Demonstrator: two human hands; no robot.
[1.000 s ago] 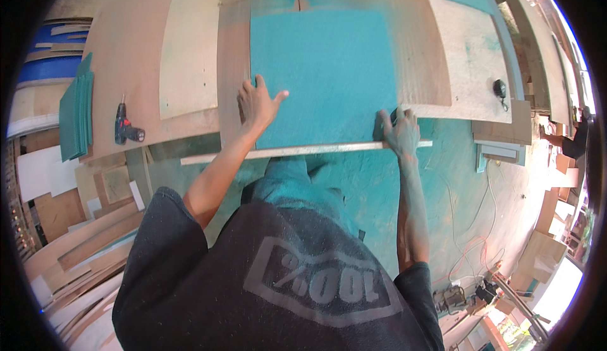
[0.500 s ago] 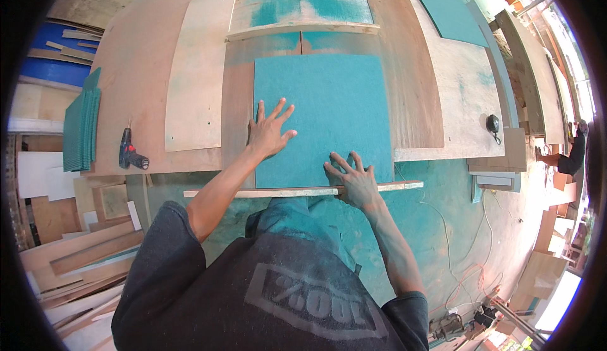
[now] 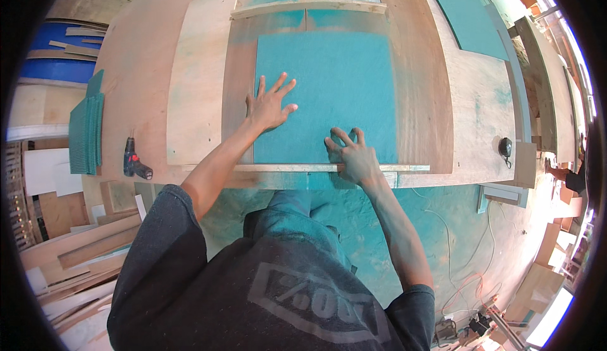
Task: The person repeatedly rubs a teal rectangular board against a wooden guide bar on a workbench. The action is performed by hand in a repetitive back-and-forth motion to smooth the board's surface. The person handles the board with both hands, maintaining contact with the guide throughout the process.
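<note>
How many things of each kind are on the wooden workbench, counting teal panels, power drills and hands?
Teal panels lying flat: 2, one under both hands and one at the far right.
Stack of teal panels: 1
Power drill: 1
Hands: 2, left hand and right hand.
Total: 6

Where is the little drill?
In the head view the drill lies on the left side of the wooden table, near its front edge. It sits just right of a stack of teal sheets, well left of the left hand.
</note>
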